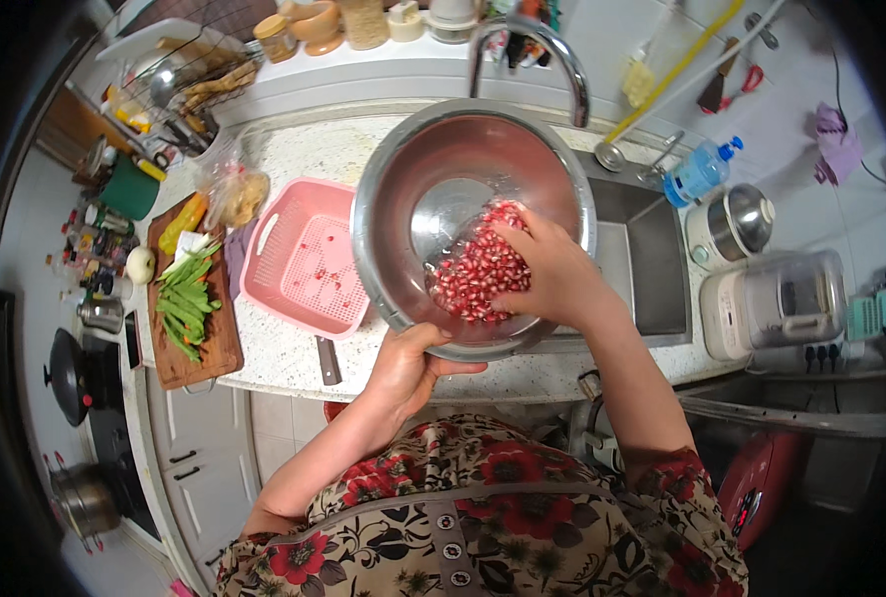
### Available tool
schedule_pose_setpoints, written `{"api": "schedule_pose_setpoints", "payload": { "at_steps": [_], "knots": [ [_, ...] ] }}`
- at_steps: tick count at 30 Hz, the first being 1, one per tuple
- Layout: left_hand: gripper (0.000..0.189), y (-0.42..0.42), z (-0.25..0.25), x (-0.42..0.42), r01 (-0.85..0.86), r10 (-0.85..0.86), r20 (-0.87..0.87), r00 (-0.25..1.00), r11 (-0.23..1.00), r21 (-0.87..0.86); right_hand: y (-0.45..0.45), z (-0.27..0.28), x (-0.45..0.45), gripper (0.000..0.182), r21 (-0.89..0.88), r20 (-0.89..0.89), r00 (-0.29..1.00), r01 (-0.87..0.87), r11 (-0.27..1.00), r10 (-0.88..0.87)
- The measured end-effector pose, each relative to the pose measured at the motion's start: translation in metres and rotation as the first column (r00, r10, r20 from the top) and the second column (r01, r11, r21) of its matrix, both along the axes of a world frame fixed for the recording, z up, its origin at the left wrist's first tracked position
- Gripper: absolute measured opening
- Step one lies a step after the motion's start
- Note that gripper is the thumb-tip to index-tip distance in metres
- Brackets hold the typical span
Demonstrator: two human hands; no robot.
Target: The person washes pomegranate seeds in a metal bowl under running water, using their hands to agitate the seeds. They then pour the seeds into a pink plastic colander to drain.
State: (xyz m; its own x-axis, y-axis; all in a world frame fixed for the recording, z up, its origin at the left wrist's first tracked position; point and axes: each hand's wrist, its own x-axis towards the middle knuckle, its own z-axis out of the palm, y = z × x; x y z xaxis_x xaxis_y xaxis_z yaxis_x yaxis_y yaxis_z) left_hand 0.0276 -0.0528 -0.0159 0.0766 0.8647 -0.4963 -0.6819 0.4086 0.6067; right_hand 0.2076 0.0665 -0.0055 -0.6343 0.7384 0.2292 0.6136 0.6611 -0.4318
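Note:
A large stainless steel bowl [391, 186] is tilted over the counter and the edge of the sink. My left hand [409, 366] grips its near rim, thumb on the inside and fingers beneath. Inside lies a wet heap of red pomegranate seeds [480, 272], with a little clear water around it. My right hand [551, 276] reaches into the bowl from the right and touches the seeds. Its thumb and forefinger are apart; the other fingertips are hidden, so I cannot tell whether they close on any seeds. Left of the bowl, a pink plastic colander basket [305, 298] holds a few seeds.
A knife handle [328, 362] shows below the basket. Farther left, a wooden cutting board [226, 358] carries green leaves [185, 298] and a yellow pepper [183, 224]. The chrome faucet [577, 82] arches behind the bowl. Right of the sink [656, 261] stands a blue bottle [700, 172].

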Motion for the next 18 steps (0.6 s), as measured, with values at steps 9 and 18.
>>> {"api": "schedule_pose_setpoints", "payload": {
  "at_steps": [9, 18],
  "knots": [
    [0.040, 0.005, -0.004, 0.000, 0.045, -0.044, 0.047, 0.998, 0.999, -0.030, 0.009, -0.035, -0.050, 0.034, -0.224, -0.373, 0.928, -0.086, 0.971, -0.004],
    [0.041, 0.004, 0.002, -0.015, -0.082, 0.083, -0.039, 0.996, 0.996, 0.046, 0.030, 0.029, -0.023, 0.026, -0.211, -0.460, 0.881, 0.007, 0.977, -0.106]
  ]
}}
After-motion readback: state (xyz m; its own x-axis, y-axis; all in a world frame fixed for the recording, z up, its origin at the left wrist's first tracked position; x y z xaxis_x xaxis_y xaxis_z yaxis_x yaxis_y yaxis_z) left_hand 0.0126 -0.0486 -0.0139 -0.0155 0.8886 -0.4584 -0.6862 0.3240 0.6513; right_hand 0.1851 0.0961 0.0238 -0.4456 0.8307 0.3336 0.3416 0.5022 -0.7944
